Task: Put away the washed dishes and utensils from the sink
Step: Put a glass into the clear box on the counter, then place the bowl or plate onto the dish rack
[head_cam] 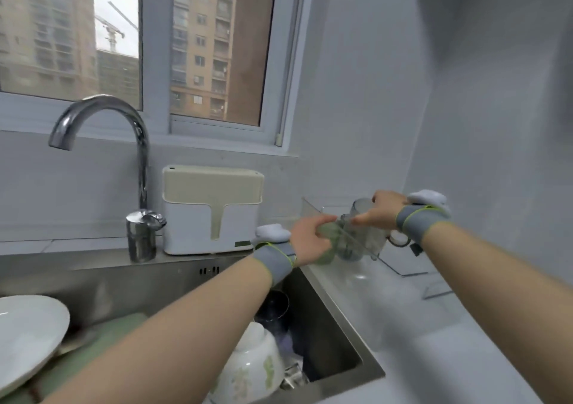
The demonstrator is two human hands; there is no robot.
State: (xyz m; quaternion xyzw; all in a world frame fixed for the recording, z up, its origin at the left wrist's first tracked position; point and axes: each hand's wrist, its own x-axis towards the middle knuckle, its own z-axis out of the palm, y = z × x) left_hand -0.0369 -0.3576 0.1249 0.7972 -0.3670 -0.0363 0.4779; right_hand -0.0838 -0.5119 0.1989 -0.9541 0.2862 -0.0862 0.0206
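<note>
The sink (336, 320) leaves little room: a plate (28, 332) and green board (102, 335) fill its left, and a bowl (251, 369) and dark cup (274, 307) pack its right. Behind it the faucet (102, 109) arches over the left side, and a white box (210, 214) stands just beside it on the rim. The near counter (440, 357) lies bare, but its far end is closed by the wall corner (406, 155) and a clear panel (313, 209), where the left hand (310, 242) grips a green cup (327, 256) and the right hand (379, 211) a mug (369, 237).
</note>
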